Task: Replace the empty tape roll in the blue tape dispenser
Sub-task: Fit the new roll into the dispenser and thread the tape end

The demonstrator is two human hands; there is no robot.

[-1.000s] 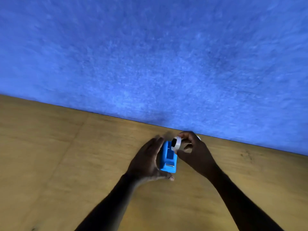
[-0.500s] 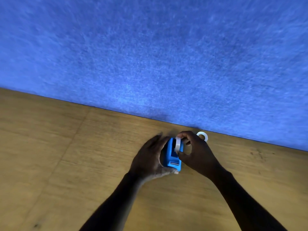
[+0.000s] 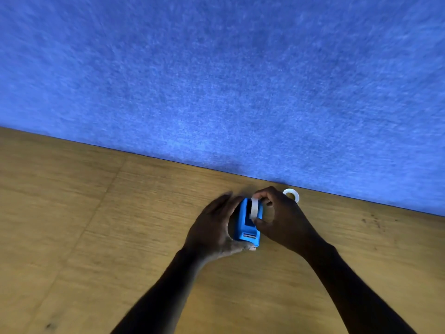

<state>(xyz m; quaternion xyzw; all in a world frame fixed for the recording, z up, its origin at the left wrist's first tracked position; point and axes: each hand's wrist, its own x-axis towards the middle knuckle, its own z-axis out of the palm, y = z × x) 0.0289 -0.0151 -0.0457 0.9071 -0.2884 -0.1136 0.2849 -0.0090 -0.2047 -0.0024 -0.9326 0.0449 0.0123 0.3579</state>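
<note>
The blue tape dispenser (image 3: 246, 225) stands on the wooden table (image 3: 96, 237), its cutter end toward me. My left hand (image 3: 214, 227) cups its left side, thumb at the front corner. My right hand (image 3: 281, 220) pinches a white tape roll (image 3: 254, 208) between thumb and fingers; the roll stands on edge in the dispenser's top slot. A second white ring, another tape roll (image 3: 291, 194), lies flat on the table just behind my right hand, near the blue wall.
A blue felt-like wall (image 3: 240, 80) rises along the table's far edge, close behind the dispenser. Bare wooden table surface stretches to the left and right of my arms.
My right hand has lowered the white roll from above the dispenser's rear down into its slot. The ring behind my hand came into view. My left hand kept its hold.
</note>
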